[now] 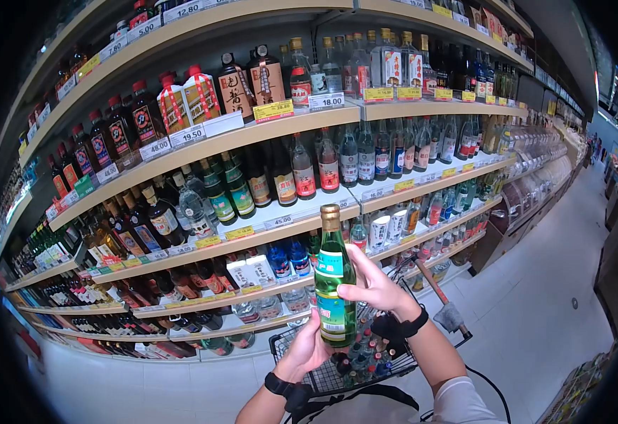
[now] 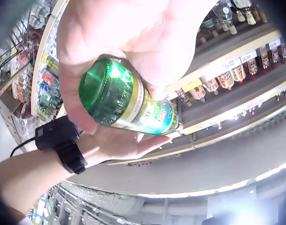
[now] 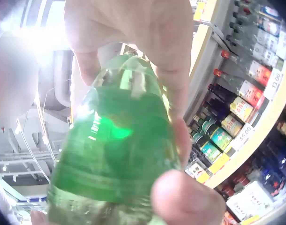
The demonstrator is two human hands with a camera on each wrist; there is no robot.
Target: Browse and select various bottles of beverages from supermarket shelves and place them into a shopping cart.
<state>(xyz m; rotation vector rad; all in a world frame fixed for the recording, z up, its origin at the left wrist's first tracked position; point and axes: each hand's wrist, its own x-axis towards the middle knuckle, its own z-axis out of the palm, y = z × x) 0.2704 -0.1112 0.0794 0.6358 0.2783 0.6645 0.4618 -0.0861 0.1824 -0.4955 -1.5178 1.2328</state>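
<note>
A green glass bottle (image 1: 337,311) with a gold cap and green-and-blue labels is held upright between both hands in the head view. The left hand (image 1: 306,348) grips its lower part near the base. Higher up, the right hand (image 1: 376,286) holds it from the right side, thumb across the front between the labels. In the left wrist view the bottle's base (image 2: 98,89) shows, with the left hand (image 2: 124,33) wrapped round it. The right wrist view has the bottle (image 3: 115,140) blurred and close, with the right hand (image 3: 138,23) around it.
Long curved shelves (image 1: 252,134) of bottles with price tags fill the left and centre. A wire cart (image 1: 323,378) with several small bottles stands below the hands. A floor aisle (image 1: 535,304) runs along the right, with display stands (image 1: 616,240) at its far side.
</note>
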